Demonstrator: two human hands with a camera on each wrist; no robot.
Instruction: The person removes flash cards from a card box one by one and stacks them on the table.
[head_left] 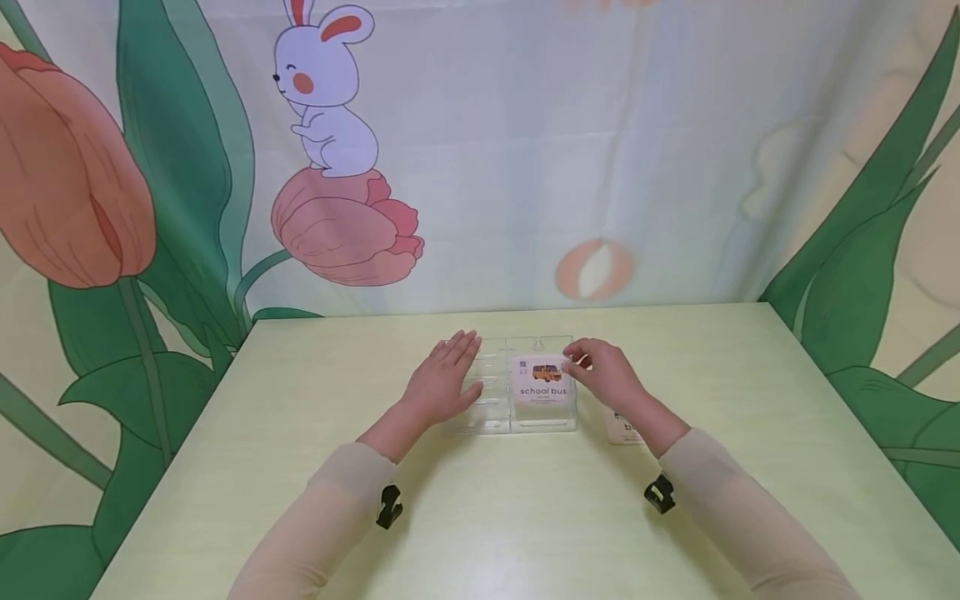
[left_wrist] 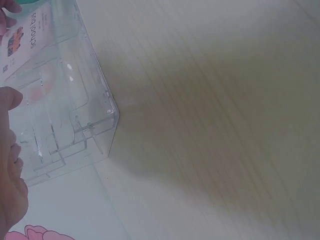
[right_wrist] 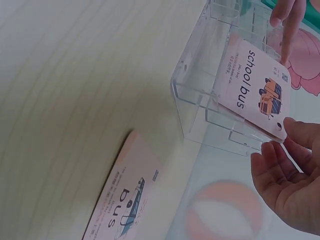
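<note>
A clear plastic box [head_left: 542, 421] with two side-by-side compartments sits on the table. A school bus flashcard [head_left: 538, 390], white with an orange bus picture, lies tilted in its right compartment. In the right wrist view other cards seem to lie under that school bus card [right_wrist: 260, 82]. My right hand [head_left: 609, 375] pinches the card's corner between thumb and fingers. My left hand [head_left: 442, 383] rests on the box's left side, its fingers straight. The left wrist view shows the left thumb [left_wrist: 12, 97] over the clear box [left_wrist: 95, 95].
Beneath my right forearm, just right of the box, a bus flashcard [head_left: 622, 429] lies on the pale wooden table [head_left: 510, 517]. It shows more fully as a bus card [right_wrist: 125, 200] in the right wrist view. A printed curtain [head_left: 510, 167] hangs behind the table.
</note>
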